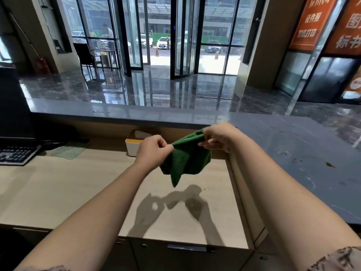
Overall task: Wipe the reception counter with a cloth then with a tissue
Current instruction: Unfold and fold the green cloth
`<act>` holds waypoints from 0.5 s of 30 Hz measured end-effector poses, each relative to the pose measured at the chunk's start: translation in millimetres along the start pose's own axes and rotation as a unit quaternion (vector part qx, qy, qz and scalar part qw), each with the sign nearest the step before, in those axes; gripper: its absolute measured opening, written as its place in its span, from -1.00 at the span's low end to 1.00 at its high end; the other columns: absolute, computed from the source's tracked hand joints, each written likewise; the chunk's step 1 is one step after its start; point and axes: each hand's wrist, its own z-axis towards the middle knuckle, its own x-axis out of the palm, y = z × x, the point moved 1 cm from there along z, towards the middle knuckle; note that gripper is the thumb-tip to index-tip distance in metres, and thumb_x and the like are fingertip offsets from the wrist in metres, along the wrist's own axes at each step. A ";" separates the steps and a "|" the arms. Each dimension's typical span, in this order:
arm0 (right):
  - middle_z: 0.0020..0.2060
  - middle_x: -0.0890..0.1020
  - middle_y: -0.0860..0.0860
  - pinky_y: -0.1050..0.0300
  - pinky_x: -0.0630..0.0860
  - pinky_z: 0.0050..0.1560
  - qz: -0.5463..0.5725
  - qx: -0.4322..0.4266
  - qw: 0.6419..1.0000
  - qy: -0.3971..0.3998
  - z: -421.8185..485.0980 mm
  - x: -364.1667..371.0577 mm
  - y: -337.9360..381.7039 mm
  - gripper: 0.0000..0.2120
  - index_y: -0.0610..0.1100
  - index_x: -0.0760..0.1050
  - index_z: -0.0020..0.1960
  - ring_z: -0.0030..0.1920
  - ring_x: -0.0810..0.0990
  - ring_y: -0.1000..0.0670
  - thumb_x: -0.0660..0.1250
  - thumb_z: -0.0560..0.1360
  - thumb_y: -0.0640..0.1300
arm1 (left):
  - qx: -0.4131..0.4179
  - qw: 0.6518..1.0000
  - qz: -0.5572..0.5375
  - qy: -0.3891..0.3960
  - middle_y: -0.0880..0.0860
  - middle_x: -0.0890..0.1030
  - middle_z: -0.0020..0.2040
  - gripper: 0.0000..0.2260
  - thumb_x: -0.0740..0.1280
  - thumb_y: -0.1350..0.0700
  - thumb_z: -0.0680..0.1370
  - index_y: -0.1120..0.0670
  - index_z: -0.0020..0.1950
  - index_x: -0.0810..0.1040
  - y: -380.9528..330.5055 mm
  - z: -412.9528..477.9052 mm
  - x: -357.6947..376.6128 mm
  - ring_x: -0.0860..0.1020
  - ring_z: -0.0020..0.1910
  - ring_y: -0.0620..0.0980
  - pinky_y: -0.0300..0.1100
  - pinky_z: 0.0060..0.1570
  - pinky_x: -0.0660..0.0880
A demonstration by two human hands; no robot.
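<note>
A dark green cloth (186, 157) hangs in the air above the light wooden desk (68, 188), stretched between both hands. My left hand (153, 148) pinches its left edge. My right hand (219, 136) pinches its upper right corner. The cloth's lower tip droops toward the desk. The grey stone reception counter (304, 159) runs along the back and down the right side, with small brown crumbs and smears on its right part. A white tissue box (131, 146) with a wooden lid stands behind my left hand, partly hidden by it.
A black keyboard (17, 154) and a dark monitor (13, 106) sit at the far left. A pale green striped cloth (68, 151) lies beside the keyboard. Beyond the counter is a glossy lobby floor with a revolving glass door (166, 36).
</note>
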 end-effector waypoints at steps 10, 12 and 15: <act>-0.19 0.64 -0.20 0.09 0.37 -0.18 -0.285 -0.124 0.948 -0.069 27.7 -24.5 -25.3 -0.58 -0.29 0.63 -0.01 -0.23 0.49 -0.02 0.50 0.38 0.07 | 0.084 0.981 0.067 0.162 0.06 0.51 -0.15 -0.82 0.26 0.19 0.57 0.04 0.14 0.35 -5.6 22.6 -16.3 0.47 -0.19 -0.02 -0.18 -0.23 0.38; -0.30 0.55 -0.12 0.10 0.36 -0.20 -0.265 -0.134 0.953 -0.060 32.1 -23.5 -32.7 -0.59 -0.32 0.63 -0.02 -0.25 0.46 -0.01 0.49 0.39 0.03 | 0.075 0.974 0.141 0.160 0.07 0.53 -0.04 -0.78 0.23 0.15 0.60 0.07 0.24 0.36 -9.2 23.8 -10.3 0.50 -0.06 0.03 -0.16 -0.15 0.39; -0.26 0.66 0.02 0.05 0.59 -0.13 -0.223 -0.162 0.959 -0.064 33.1 -17.1 -45.3 -0.81 -0.13 0.66 -0.14 -0.21 0.62 0.01 0.48 0.41 0.00 | -0.104 0.982 -0.027 0.155 0.18 0.60 -0.04 -0.85 0.21 0.24 0.60 0.26 0.08 0.51 -15.7 19.1 5.1 0.60 -0.12 0.13 -0.09 -0.26 0.59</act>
